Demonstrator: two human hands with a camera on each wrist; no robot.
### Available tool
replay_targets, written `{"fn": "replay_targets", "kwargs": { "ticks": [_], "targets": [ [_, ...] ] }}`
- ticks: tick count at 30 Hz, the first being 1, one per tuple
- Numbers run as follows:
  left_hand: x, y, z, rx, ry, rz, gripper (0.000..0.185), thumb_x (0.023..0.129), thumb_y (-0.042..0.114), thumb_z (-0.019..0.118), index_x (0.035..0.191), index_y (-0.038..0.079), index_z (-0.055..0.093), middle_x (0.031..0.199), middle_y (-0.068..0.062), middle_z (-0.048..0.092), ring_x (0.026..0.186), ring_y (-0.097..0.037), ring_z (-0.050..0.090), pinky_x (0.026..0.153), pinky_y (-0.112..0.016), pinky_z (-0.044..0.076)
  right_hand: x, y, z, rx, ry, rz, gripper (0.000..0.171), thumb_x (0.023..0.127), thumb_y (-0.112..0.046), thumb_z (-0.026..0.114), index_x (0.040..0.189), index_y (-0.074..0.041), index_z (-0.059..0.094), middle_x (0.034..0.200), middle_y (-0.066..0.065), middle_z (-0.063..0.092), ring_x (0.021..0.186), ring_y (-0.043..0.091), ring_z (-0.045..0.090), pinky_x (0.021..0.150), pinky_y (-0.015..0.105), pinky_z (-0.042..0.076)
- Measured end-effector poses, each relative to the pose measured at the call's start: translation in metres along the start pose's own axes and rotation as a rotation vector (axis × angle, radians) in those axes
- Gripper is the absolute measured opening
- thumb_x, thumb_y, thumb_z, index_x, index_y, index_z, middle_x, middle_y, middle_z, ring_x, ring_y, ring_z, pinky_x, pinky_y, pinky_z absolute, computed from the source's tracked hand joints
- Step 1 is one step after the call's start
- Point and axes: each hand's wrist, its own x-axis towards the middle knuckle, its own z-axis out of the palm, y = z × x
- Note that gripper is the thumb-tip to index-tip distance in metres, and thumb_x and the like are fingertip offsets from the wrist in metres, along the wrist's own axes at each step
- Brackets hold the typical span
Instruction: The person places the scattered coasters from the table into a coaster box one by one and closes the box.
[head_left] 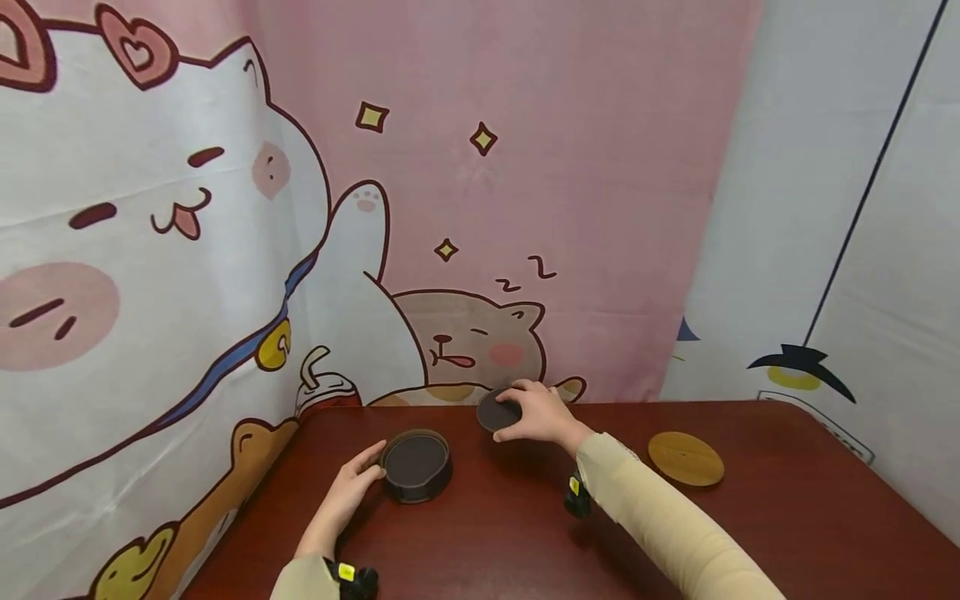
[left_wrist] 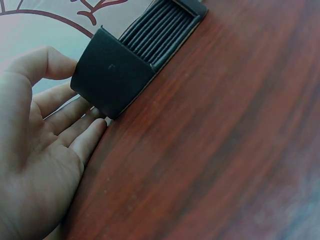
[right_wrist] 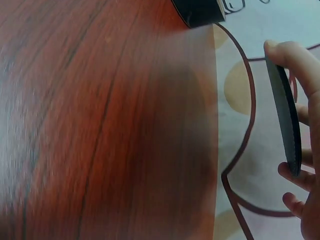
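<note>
A round black coaster holder (head_left: 417, 468) stands on the table at centre left. Through a gap in its wall, the left wrist view shows a stack of thin black coasters (left_wrist: 159, 34). My left hand (head_left: 351, 493) holds the holder's left side, thumb and fingertips against the curved wall. Above the table's far edge, a single round black coaster (head_left: 495, 412) is tilted up in my right hand (head_left: 542, 413). The right wrist view shows this coaster (right_wrist: 283, 112) edge-on, pinched at its rim between thumb and fingers.
A round wooden disc (head_left: 686, 458) lies on the right side of the reddish-brown table (head_left: 525, 533). Behind the table hangs a pink and white cartoon curtain (head_left: 600, 208), close to its far edge. Both wrists carry small black cameras.
</note>
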Motion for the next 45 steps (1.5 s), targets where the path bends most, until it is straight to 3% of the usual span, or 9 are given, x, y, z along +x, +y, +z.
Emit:
{"fn": "replay_targets", "kwargs": {
  "ticks": [6, 22, 25, 35, 45],
  "targets": [
    [-0.001, -0.002, -0.001, 0.002, 0.0, -0.002, 0.056, 0.087, 0.004, 0.056, 0.142, 0.004, 0.049, 0.143, -0.019, 0.047, 0.133, -0.033, 0.039, 0.105, -0.052, 0.028, 0.006, -0.014, 0.009, 0.013, -0.011, -0.04, 0.068, 0.063, -0.063, 0.076, 0.121, -0.03, 0.068, 0.133, 0.009, 0.052, 0.115, 0.029, 0.049, 0.091, 0.052, 0.034],
    [0.003, -0.001, 0.003, 0.023, -0.001, 0.006, 0.055, 0.087, 0.005, 0.055, 0.142, 0.004, 0.049, 0.141, -0.02, 0.049, 0.13, -0.034, 0.042, 0.102, -0.051, 0.032, 0.018, -0.045, 0.035, 0.034, -0.081, -0.099, 0.069, 0.065, -0.067, 0.073, 0.123, -0.03, 0.066, 0.135, 0.006, 0.051, 0.122, 0.028, 0.047, 0.097, 0.054, 0.032],
    [0.002, 0.003, 0.005, 0.02, -0.009, 0.011, 0.055, 0.087, 0.003, 0.055, 0.142, 0.002, 0.048, 0.14, -0.021, 0.049, 0.13, -0.034, 0.043, 0.101, -0.05, 0.033, 0.019, -0.052, 0.04, 0.044, -0.103, -0.11, 0.069, 0.066, -0.067, 0.072, 0.124, -0.03, 0.066, 0.136, 0.008, 0.051, 0.122, 0.029, 0.047, 0.096, 0.053, 0.033],
    [-0.016, 0.038, 0.002, 0.022, -0.037, 0.013, 0.056, 0.086, 0.002, 0.054, 0.141, -0.002, 0.046, 0.14, -0.025, 0.047, 0.13, -0.038, 0.042, 0.101, -0.051, 0.033, 0.029, -0.079, 0.053, 0.03, -0.142, -0.156, 0.069, 0.068, -0.068, 0.069, 0.125, -0.03, 0.066, 0.14, 0.009, 0.05, 0.124, 0.027, 0.046, 0.093, 0.048, 0.034],
    [-0.016, 0.033, -0.001, -0.021, -0.027, 0.001, 0.057, 0.085, 0.002, 0.056, 0.141, -0.003, 0.046, 0.139, -0.024, 0.049, 0.129, -0.036, 0.044, 0.1, -0.047, 0.034, 0.034, -0.103, 0.065, 0.004, -0.208, -0.164, 0.071, 0.067, -0.07, 0.069, 0.128, -0.033, 0.063, 0.14, 0.005, 0.049, 0.125, 0.024, 0.044, 0.093, 0.046, 0.034]
  ]
}}
